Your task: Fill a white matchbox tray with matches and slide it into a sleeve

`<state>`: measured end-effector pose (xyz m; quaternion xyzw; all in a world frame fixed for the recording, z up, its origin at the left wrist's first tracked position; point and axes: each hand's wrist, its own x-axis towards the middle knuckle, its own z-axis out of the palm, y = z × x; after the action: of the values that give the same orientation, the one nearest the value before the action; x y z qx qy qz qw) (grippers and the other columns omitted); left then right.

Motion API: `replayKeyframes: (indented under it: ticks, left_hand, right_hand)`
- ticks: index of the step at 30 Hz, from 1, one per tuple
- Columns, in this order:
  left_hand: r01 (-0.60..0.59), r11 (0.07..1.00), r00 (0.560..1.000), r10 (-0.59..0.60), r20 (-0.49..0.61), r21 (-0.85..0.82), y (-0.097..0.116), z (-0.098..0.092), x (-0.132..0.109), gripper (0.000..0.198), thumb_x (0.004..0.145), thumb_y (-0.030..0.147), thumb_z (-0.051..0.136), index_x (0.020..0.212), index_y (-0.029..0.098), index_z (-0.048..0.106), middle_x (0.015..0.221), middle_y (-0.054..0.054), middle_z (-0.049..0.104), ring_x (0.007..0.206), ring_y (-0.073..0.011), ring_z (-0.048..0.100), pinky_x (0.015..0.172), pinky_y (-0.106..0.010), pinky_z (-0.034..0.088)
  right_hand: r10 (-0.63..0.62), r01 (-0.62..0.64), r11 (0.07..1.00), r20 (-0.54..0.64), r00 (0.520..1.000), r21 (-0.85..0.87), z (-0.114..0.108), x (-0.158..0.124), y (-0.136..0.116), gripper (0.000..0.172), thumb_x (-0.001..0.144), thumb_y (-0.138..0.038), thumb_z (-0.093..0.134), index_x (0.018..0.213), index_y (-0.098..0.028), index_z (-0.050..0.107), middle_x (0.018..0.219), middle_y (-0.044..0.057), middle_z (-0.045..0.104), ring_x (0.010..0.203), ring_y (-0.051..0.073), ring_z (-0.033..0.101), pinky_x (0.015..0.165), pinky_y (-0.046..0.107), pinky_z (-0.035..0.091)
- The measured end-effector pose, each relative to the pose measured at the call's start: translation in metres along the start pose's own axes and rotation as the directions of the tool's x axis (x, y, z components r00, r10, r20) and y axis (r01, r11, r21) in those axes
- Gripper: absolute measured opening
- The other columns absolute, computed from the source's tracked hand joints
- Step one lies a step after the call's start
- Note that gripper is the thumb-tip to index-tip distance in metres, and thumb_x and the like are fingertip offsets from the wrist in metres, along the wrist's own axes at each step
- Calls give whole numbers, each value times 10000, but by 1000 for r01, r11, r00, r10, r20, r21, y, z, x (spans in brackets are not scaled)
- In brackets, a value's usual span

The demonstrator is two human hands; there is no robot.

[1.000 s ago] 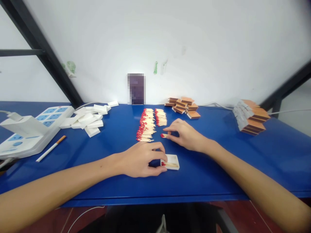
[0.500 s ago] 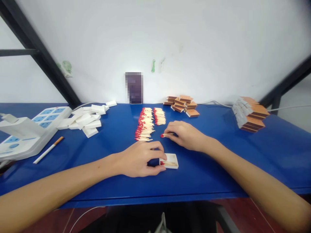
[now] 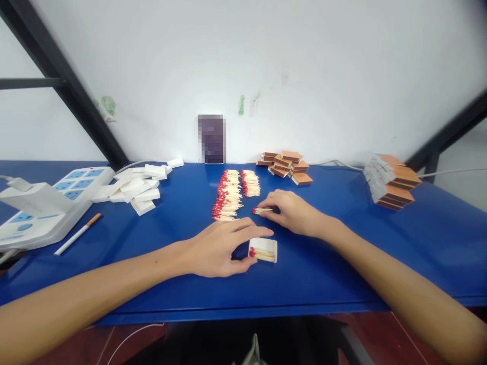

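Observation:
My left hand (image 3: 220,247) rests on the blue table (image 3: 182,284) and holds a small white matchbox tray (image 3: 264,250) between thumb and forefinger; a few red-tipped matches lie in the tray. My right hand (image 3: 292,213) lies just behind the tray and pinches a few matches (image 3: 262,210), red tips pointing left. Rows of loose red-tipped matches (image 3: 232,195) lie on the table beyond both hands.
White empty trays (image 3: 137,186) are heaped at the back left, beside a white and blue power strip (image 3: 45,203) and a cigarette (image 3: 78,233). Orange matchbox sleeves (image 3: 286,165) lie at the back centre; a stack of boxes (image 3: 391,182) stands at the right.
My left forefinger has stretched out over the tray's far edge, and the tray has turned slightly. My right hand has gathered matches between its fingertips and stayed near the same spot.

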<state>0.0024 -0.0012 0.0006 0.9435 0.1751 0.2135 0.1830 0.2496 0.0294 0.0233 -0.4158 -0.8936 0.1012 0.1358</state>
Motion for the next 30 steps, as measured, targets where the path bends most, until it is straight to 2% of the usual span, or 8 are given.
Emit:
replayKeyframes:
  ticks: [4, 10, 19, 21, 25, 30]
  left_hand:
    - [-10, 1000, 1000, 10, -21, -12, 0, 1, 0, 486, 928, 263, 610, 1399, 235, 497, 1194, -76, 629, 916, -168, 652, 844, -299, 553]
    - [19, 1000, 1000, -19, -6, 13, -1, 2, -2, 545, 942, 309, 602, 1456, 259, 430, 1220, -76, 622, 916, -171, 650, 864, -320, 557]
    - [46, 998, 999, -48, 23, 53, 2, 0, 1, 508, 906, 357, 618, 1382, 232, 490, 1127, -63, 642, 889, -194, 667, 794, -312, 540]
    - [82, 994, 997, -82, 10, 69, 4, 0, 1, 444, 900, 361, 616, 1308, 230, 498, 1106, -52, 646, 858, -188, 663, 750, -304, 523]
    - [209, 971, 977, -201, -71, 120, 6, 1, 1, 261, 872, 365, 597, 1021, 219, 441, 901, 3, 630, 625, -150, 577, 573, -286, 421]
    - [234, 963, 971, -224, -89, 132, 7, 2, 3, 278, 850, 358, 597, 953, 235, 371, 789, 38, 575, 572, -150, 523, 542, -283, 361]
  right_hand:
    - [31, -31, 999, -2, 1000, 23, -2, -1, 2, 220, 990, -320, 576, 990, -194, 756, 956, 79, 725, 896, 222, 636, 768, 341, 472]
    - [4, -4, 999, 5, 1000, 40, -1, -3, 2, 219, 1006, -314, 538, 981, -188, 716, 982, 85, 702, 961, 233, 609, 842, 367, 475]
    - [-68, 68, 998, 3, 998, 2, 3, -5, 1, 189, 1019, -255, 469, 971, -181, 635, 954, 93, 658, 886, 222, 585, 793, 360, 457]
    - [-75, 75, 997, 3, 997, 5, 3, -5, 1, 200, 1023, -263, 458, 968, -180, 632, 955, 97, 660, 885, 227, 584, 789, 365, 457]
    - [-67, 68, 997, -23, 997, 39, -4, -7, -2, 202, 1024, -289, 463, 963, -186, 626, 942, 88, 661, 878, 222, 590, 783, 359, 463]
    - [-67, 77, 977, -53, 996, 200, -17, -12, -16, 158, 1000, -315, 535, 966, -199, 636, 949, 55, 684, 857, 190, 618, 767, 323, 477]
